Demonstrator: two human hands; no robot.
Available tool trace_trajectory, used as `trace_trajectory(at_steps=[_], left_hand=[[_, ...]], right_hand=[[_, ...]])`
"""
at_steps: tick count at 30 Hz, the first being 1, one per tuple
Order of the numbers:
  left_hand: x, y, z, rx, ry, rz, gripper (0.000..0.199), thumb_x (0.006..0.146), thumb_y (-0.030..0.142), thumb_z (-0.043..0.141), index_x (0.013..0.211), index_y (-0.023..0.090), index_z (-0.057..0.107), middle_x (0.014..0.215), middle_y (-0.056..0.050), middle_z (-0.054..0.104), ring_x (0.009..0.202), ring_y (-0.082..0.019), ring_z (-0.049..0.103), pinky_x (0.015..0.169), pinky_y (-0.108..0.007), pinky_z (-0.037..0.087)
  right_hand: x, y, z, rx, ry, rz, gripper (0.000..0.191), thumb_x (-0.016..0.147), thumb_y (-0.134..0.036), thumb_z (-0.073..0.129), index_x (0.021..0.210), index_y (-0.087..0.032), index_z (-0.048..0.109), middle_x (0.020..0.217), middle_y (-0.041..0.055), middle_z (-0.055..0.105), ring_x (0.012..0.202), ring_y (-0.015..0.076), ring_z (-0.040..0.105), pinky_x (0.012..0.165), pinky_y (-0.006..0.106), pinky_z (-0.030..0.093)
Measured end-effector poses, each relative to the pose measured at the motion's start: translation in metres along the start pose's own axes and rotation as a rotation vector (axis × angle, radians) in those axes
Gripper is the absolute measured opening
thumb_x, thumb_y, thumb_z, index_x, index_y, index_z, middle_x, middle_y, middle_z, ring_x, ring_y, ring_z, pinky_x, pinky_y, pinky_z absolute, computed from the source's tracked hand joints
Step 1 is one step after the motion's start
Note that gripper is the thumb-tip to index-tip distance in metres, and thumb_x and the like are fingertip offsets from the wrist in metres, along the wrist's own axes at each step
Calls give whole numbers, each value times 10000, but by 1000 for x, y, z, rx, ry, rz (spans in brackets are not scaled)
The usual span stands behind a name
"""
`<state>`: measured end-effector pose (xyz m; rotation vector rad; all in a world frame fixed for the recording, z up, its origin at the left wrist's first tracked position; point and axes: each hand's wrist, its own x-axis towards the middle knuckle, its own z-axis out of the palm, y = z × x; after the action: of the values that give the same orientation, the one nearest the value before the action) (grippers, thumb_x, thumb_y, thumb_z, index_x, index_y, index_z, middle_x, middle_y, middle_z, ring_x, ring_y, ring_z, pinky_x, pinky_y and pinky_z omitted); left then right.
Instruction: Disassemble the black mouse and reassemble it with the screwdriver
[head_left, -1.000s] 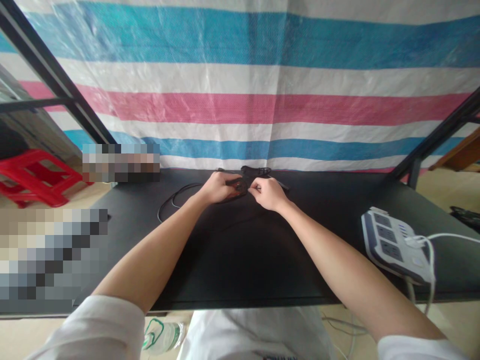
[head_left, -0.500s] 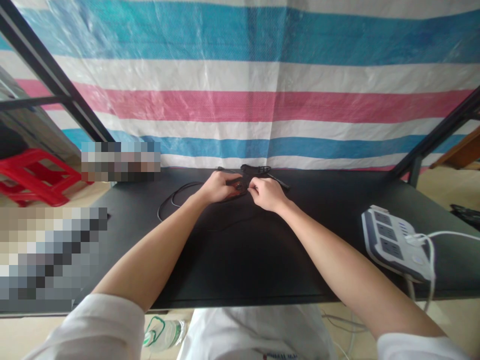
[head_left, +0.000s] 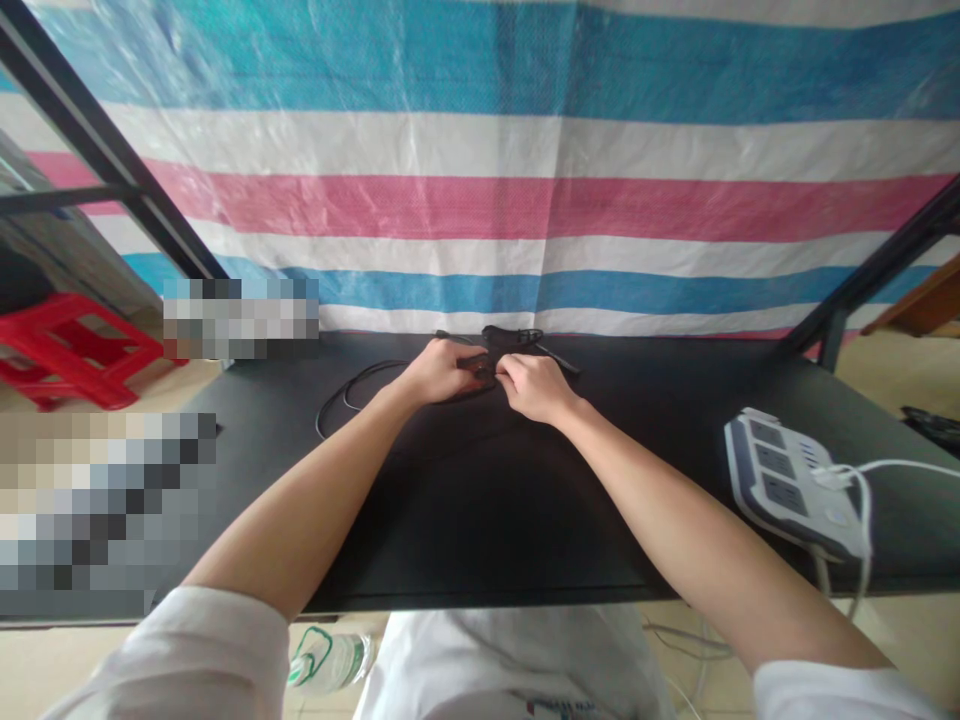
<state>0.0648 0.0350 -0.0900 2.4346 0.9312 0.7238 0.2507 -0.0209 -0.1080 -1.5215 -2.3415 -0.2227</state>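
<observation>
Holding a small dark object (head_left: 486, 370) at a black table (head_left: 487, 520)

The table is stretching broad and flat, its smooth top catching a faint sheen. Behind its back edge a striped sheet (head_left: 375, 205) is hanging, blue, white and pink bands crossing woven plastic that is creasing and glinting. Black metal bars (head_left: 97, 130) are slanting up near the table's back corners, and pale floor (head_left: 877, 385) is showing past both its ends. Beyond its left end a glossy red stool (head_left: 67, 345) is standing; beyond its right, a brown wooden piece (head_left: 919, 300) is showing. Below its front edge a clear bottle (head_left: 330, 660) with a green handle is resting.

Toward the table's right end a boxy white-and-grey power strip (head_left: 787, 480) is lying, smooth white cables (head_left: 907, 465) trailing from it. Pixelated patches (head_left: 240, 318) are hiding parts of the table's left end. Near the middle of the back edge a dark bundle (head_left: 499, 338) is lying, and a thin black cable (head_left: 330, 395) is looping left of the table's middle. Bare forearms (head_left: 322, 480) are blocking parts of the top.

The dark object is sitting just short of the back edge's middle — its shape mostly covered. The left hand (head_left: 442, 370) is gripping it, thumb and fingers wrapping round. The right hand (head_left: 534, 386) is forming a narrow pinch at its side — whether those fingertips are holding part of it, I cannot tell.
</observation>
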Motion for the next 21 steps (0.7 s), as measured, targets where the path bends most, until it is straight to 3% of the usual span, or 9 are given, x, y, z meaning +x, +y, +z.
trace_trajectory(at_steps=[10,16,21], left_hand=[[0,2,-3,82,-96,148,135,658,262,586,713,154,647,559,52,480,553,-91,350,572,-239,304],[0,0,-2,105,-113,193,183,700,315,611,757,160,690,567,39,498,553,-96,344,570,-239,299],[-1,1,-2,90,-83,211,194,713,305,614,787,151,706,581,36,518,553,-89,328,569,-238,296]], right_hand=[[-2,0,0,7,-33,-53,182,954,-172,487,996,-143,662,995,111,723,931,222,663,759,299,410],[-2,1,2,149,25,28,101,891,-152,564,948,-170,646,968,82,704,869,202,644,735,282,407],[2,5,5,332,75,59,89,811,-92,614,776,-171,595,893,74,708,818,180,641,716,261,410]])
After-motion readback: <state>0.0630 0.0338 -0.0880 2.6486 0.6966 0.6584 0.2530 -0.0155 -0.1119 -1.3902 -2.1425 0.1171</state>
